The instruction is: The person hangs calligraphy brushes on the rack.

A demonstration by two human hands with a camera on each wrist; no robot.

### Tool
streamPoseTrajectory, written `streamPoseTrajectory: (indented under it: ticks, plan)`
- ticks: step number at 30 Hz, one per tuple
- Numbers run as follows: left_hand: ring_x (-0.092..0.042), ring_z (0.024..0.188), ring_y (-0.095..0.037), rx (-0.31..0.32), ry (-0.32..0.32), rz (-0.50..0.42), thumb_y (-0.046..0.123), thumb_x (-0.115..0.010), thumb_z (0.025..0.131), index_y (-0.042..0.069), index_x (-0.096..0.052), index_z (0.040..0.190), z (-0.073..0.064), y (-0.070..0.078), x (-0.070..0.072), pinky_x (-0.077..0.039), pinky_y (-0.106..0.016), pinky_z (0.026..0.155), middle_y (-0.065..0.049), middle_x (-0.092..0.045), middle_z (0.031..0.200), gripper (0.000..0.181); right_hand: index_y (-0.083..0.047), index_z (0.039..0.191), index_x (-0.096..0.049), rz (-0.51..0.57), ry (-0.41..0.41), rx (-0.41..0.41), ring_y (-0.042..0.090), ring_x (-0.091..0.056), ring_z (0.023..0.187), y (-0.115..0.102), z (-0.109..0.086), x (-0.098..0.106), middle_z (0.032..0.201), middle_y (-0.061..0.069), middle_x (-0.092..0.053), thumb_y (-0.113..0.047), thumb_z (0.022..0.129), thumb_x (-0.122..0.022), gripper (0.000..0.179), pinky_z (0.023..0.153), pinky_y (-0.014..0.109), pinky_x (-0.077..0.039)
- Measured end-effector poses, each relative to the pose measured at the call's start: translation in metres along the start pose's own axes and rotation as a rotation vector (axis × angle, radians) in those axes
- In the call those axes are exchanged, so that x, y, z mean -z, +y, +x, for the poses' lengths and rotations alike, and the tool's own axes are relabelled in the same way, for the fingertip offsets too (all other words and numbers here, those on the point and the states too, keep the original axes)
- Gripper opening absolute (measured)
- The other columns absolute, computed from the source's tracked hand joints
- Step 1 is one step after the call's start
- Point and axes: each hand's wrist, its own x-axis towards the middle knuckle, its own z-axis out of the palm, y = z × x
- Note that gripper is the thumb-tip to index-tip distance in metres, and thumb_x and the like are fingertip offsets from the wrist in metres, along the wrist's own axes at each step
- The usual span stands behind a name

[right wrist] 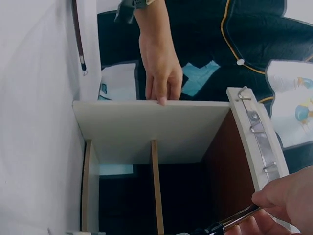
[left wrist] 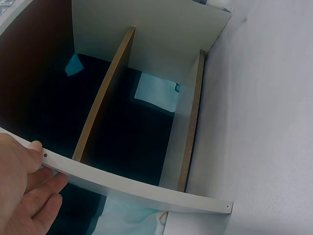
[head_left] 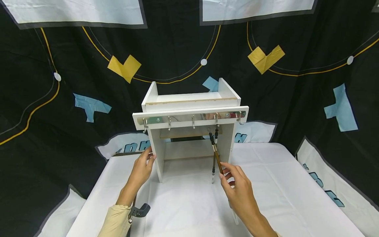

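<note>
A small white shelf unit [head_left: 157,144] carries a rail [head_left: 180,121] with several metal hooks across its front. My right hand [head_left: 239,184] pinches the brown handle of a calligraphy brush [head_left: 218,158] between thumb and fingers. The brush tilts, its black top end and thin loop just below and left of the fourth hook [head_left: 217,119]. A second, similar brush [head_left: 214,161] hangs down from that hook, with a clear cap at its bottom. My left hand [head_left: 142,171] rests against the left side panel [left wrist: 117,179], thumb on its front edge and fingers along the outer face.
Another dark brush [right wrist: 77,29] lies on the white-covered table [head_left: 272,184] beside my left forearm. Black printed cloth [head_left: 314,108] hangs behind the table. Inside the unit, cross boards [left wrist: 105,93] join the side panels.
</note>
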Motion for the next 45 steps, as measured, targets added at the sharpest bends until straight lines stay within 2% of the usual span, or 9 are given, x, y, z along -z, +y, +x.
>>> streamPoseTrajectory:
  ticks: [10,15,45]
  plan:
    - [-0.056,0.136,-0.049,-0.002,0.01,0.001,0.015,-0.051,0.113,0.001,-0.042,0.157,0.0,-0.002,-0.001,-0.046,-0.065,0.114,-0.026,-0.053,0.152,0.047,-0.011,0.133,-0.068,0.061,0.011,0.086,0.01,-0.065,0.088,-0.003,0.001,-0.016,0.106,0.0,-0.065,0.002,0.095,-0.076,0.041,0.071,0.025,-0.061]
    - [-0.057,0.136,-0.049,-0.003,0.014,0.002,0.015,-0.051,0.113,0.002,-0.042,0.157,0.0,-0.002,-0.001,-0.046,-0.065,0.113,-0.026,-0.053,0.151,0.047,-0.011,0.134,-0.068,0.085,0.001,0.083,0.011,-0.065,0.089,-0.005,0.003,-0.022,0.106,0.0,-0.065,0.002,0.096,-0.075,0.041,0.071,0.025,-0.061]
    - [-0.056,0.136,-0.047,0.002,0.013,0.0,0.014,-0.051,0.113,0.001,-0.041,0.157,0.0,-0.001,-0.001,-0.048,-0.061,0.114,-0.025,-0.053,0.152,0.047,-0.008,0.134,-0.067,0.072,0.004,0.077,0.012,-0.064,0.088,-0.006,0.013,-0.047,0.104,0.003,-0.065,0.0,0.097,-0.074,0.039,0.072,0.026,-0.061]
